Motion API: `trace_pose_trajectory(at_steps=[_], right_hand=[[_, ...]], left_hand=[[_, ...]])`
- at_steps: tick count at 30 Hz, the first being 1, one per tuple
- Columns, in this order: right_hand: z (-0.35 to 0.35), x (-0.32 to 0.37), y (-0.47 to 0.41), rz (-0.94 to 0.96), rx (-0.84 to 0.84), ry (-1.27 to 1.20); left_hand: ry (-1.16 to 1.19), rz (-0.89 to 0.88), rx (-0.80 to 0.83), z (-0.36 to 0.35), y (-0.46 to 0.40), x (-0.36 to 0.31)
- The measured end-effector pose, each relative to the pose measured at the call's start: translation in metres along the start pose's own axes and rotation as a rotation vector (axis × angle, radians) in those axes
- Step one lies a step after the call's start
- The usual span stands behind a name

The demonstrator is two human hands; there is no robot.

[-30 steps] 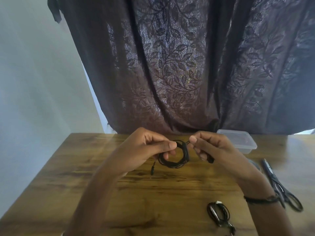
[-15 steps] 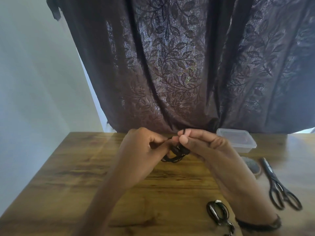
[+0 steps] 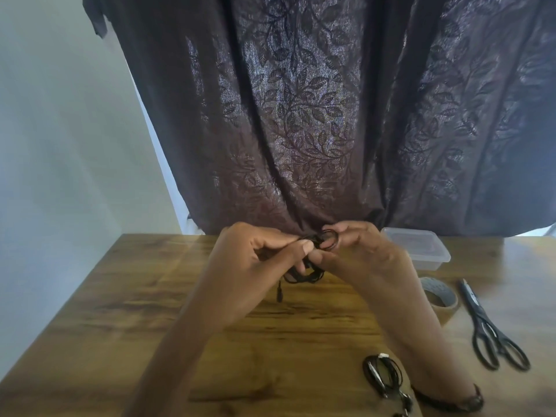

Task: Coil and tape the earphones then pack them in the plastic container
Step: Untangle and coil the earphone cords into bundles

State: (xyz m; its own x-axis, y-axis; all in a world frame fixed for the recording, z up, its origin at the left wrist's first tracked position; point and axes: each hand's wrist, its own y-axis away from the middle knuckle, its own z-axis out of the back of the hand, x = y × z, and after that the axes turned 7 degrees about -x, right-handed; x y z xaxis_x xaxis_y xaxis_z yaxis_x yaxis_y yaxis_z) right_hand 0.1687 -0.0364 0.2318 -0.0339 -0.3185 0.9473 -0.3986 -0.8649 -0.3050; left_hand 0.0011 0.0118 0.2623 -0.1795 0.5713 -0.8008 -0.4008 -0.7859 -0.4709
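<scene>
The black earphones (image 3: 304, 273) are up in the air, held between both hands over the middle of the tabletop (image 3: 126, 299). The left hand (image 3: 255, 257) pinches the bundle with thumb and first finger, its other fingers curled in. The right hand (image 3: 358, 251) is curled too, and a small loop of the cord goes round its fingers at the top. Most of the coil hangs just under the two hands. The plug end dangles down on the left side, close to the wood but, I think, not touching it.

The coil looks like it lies sideways, stretched from one hand to the other. It looks nearly done, but it has no tape on it yet.

The roll of tape (image 3: 440, 296) lies to the right of the hands, near the right arm. So the right hand is the nearer one to reach it. The left hand would have to keep the coil tight, or it may spring loose.

The scissors (image 3: 487, 329) lie just right of the tape, blades pointing far. The plastic container (image 3: 416, 246) sits at the far right, close behind the right hand. Another coiled earphone (image 3: 383, 374) lies near the front edge, beside the right wrist.

The tabletop is brown wood. Behind it hangs a dark curtain (image 3: 301, 115) with leaf shapes, and a pale wall (image 3: 60, 130) is on the left.
</scene>
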Motion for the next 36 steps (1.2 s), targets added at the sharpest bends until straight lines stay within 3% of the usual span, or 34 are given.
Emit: trace_pose_trajectory(at_steps=[3, 5, 11, 13, 16, 19, 28, 36], right_hand=[[0.003, -0.005, -0.001, -0.191, 0.17, -0.173], [0.001, -0.005, -0.002, -0.212, 0.236, -0.208], [-0.004, -0.022, -0.01, -0.001, 0.293, 0.084], [0.003, -0.029, -0.011, -0.136, 0.364, -0.002], [0.018, -0.041, -0.011, -0.428, 0.477, -0.316], [0.028, -0.053, -0.011, -0.507, 0.448, -0.415], [0.033, -0.073, -0.003, -0.509, 0.463, -0.146], [0.044, -0.122, 0.018, -0.587, 0.176, 0.133]], left_hand=[[0.068, -0.003, 0.026, -0.001, -0.001, 0.0], [0.103, -0.004, 0.046, -0.003, -0.001, 0.0], [0.143, 0.042, 0.044, -0.01, -0.001, 0.011], [0.201, 0.092, 0.047, -0.01, -0.002, 0.016], [0.286, 0.2, 0.034, -0.008, -0.001, 0.024], [0.288, 0.257, 0.005, -0.006, 0.0, 0.035], [0.228, 0.473, 0.079, -0.028, 0.01, 0.072], [0.23, 0.763, 0.18, -0.074, 0.03, 0.124]])
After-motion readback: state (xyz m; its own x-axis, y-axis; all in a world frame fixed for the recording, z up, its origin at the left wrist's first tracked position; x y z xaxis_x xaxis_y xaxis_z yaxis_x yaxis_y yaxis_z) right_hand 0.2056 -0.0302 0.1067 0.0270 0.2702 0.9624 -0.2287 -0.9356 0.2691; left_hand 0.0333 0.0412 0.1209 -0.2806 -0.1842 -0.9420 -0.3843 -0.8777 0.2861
